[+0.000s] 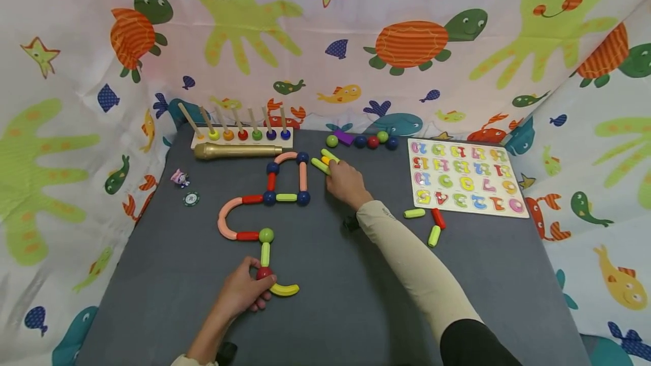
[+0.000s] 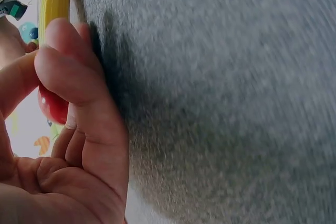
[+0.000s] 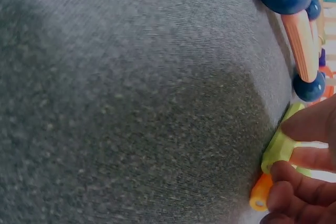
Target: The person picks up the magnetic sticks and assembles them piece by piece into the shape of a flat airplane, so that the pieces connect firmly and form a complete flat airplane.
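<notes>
Now, our left hand [image 1: 243, 292]: it pinches the red ball [image 1: 264, 273] between thumb and curled fingers, low on the grey mat [image 1: 168, 275]; the left wrist view shows the same ball [image 2: 52, 106] tucked behind the fingers [image 2: 79, 77].
Red ball's neighbours: a yellow curved stick [image 1: 285, 290] touches it on the right, and a light green stick [image 1: 265, 253] runs up from it to a green ball [image 1: 266, 235].
Our right hand [image 1: 346, 182]: reached across the mat, fingers curled round a small bundle of sticks [image 1: 324, 160], light green ones with an orange one among them; the right wrist view shows the fingertips [image 3: 307, 158] on the green stick [image 3: 281, 145] and the orange end [image 3: 261, 193] just below.
Built chain: from the green ball a red stick and a pink curve [image 1: 226, 216] lead round to a closed loop [image 1: 287, 179] of dark blue balls joined by red, green and pink sticks, just left of our right hand.
Loose pieces: a row of balls [image 1: 373, 140] beyond the right hand; green and red sticks [image 1: 429, 222] near the sleeve [image 1: 407, 258].
Far edge: a golden microphone [image 1: 236, 151] before a peg board [image 1: 241, 134].
Right side: a number puzzle [image 1: 465, 177] lying flat.
</notes>
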`<state>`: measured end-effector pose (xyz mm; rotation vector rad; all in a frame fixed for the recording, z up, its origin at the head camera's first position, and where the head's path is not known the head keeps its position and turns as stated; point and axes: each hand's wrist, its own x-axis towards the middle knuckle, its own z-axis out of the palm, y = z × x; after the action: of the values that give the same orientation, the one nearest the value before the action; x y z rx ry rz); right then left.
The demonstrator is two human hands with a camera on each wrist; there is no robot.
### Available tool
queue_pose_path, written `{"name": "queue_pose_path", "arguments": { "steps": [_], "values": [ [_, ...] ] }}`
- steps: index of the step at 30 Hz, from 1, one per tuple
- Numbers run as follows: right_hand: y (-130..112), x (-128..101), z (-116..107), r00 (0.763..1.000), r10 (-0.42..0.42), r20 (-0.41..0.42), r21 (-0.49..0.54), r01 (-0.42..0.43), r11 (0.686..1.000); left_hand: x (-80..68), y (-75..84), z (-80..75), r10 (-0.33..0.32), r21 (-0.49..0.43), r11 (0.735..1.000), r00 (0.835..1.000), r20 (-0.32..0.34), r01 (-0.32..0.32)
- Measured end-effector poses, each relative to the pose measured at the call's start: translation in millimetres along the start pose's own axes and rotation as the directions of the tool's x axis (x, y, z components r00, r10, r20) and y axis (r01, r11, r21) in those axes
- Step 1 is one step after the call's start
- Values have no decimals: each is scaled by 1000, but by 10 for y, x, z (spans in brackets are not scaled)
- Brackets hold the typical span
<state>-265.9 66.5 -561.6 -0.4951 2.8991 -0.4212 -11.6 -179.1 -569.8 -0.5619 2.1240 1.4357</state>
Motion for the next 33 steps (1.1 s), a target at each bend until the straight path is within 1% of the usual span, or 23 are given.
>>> {"name": "queue_pose_path", "arguments": {
  "steps": [3,5,8,10,12,14,18,21,23,27,29,31,33],
  "values": [
    [47,44,16,998,3,-57,40,0,999,7,-21,36,-1,-16,1000,1000,1,1],
    [90,92,-4,994,-1,-112,60,8,998,15,-21,59,-3,-14,1000,1000,2,3],
    [152,214,-69,983,-47,-179,49,57,997,24,-9,79,-6,-23,1000,1000,1,6],
    [169,304,-147,977,-86,-194,36,95,995,25,-3,90,-9,-38,999,1000,0,9],
    [177,388,-232,978,-120,-173,19,125,992,27,-6,105,-5,-65,998,1000,-2,4],
    [180,459,-314,984,-133,-115,14,135,991,30,-18,127,6,-96,995,1000,-5,-7],
    [206,555,-417,993,-113,35,8,113,994,33,-39,165,18,-165,986,1000,-21,-21],
    [231,586,-445,991,-92,94,37,89,995,20,-37,163,10,-192,981,999,-30,-16],
    [244,589,-442,990,-88,107,71,81,994,8,-35,145,7,-204,979,999,-31,-13],
    [291,582,-388,990,-89,106,140,74,987,-9,-39,86,9,-237,971,1000,-19,-14],
    [331,573,-354,993,-83,87,189,65,980,-7,-53,62,13,-253,967,1000,-12,-16],
    [377,558,-331,997,-63,46,253,49,966,-1,-70,45,18,-265,964,1000,-7,-19],
    [418,523,-324,1000,-11,7,348,8,937,8,-90,31,14,-274,962,1000,-2,-14]
  ]
}}
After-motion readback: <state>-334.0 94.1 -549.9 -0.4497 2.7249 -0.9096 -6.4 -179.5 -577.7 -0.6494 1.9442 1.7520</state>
